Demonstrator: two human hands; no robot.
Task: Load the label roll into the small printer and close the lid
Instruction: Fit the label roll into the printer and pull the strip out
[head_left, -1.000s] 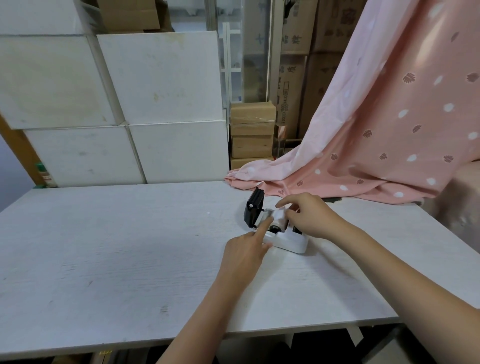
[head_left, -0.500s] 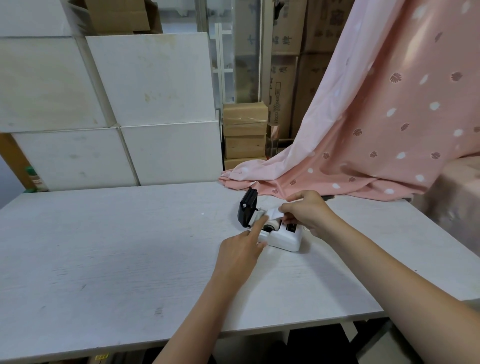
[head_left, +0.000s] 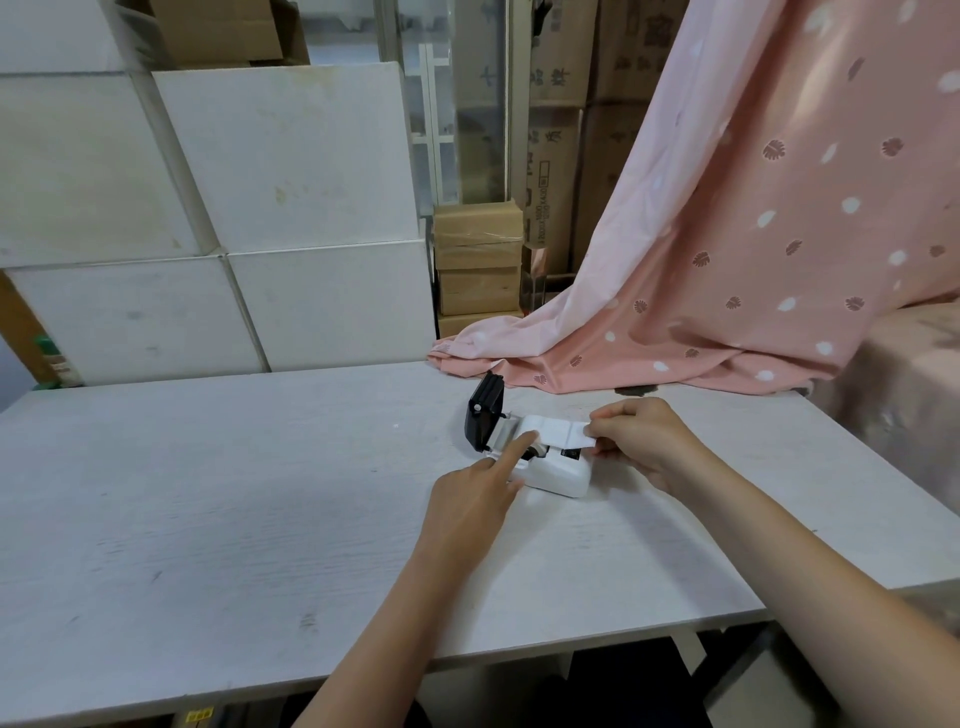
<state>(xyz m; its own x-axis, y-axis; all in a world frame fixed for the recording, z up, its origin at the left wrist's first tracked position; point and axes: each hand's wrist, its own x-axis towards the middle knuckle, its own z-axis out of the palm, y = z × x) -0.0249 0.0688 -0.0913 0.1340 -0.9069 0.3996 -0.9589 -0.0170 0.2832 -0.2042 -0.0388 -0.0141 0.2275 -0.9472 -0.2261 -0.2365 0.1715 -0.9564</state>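
Label roll sits in the open printer at frame centre, pinned by the left hand forefinger, its strip running rightward into the right hand pinch, with the raised lid nearer the left hand.

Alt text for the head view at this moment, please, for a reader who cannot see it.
A right hand pinches the free end of a white label strip drawn from a small white printer with its black lid open, while the left hand points its index finger into the roll bay. The printer sits on a pale wood-grain table.
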